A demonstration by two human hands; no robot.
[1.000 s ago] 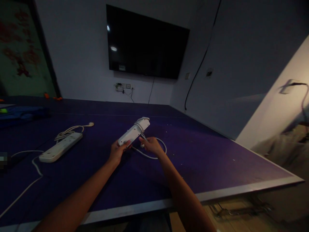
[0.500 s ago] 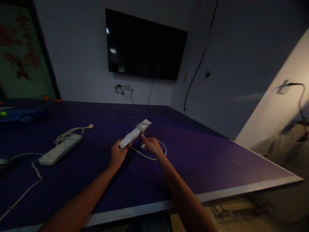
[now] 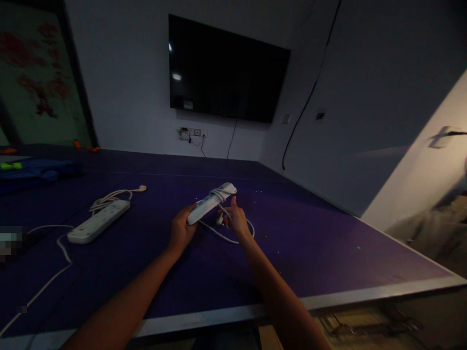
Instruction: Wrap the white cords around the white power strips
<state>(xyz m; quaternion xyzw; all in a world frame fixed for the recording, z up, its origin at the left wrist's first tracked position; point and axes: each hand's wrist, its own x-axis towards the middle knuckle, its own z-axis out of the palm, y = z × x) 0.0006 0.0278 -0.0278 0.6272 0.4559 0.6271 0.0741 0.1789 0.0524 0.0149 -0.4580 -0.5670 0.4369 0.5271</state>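
My left hand [image 3: 183, 229] grips the near end of a white power strip [image 3: 211, 201], held tilted above the dark blue table [image 3: 310, 233]. Several turns of its white cord are wound round the strip's far end. My right hand [image 3: 235, 218] is closed on the loose cord [image 3: 233, 237] just right of the strip. The rest of that cord lies in a loop on the table beneath my right hand.
A second white power strip [image 3: 98, 221] with its bundled cord lies on the table to the left. Another white cable [image 3: 54, 243] trails toward the left edge. A dark screen [image 3: 226, 70] hangs on the far wall. The table's pale edge [image 3: 365, 294] runs near me.
The strip has rolled in my left hand so its face is turned differently. My right hand has risen closer to the strip's far end with the cord.
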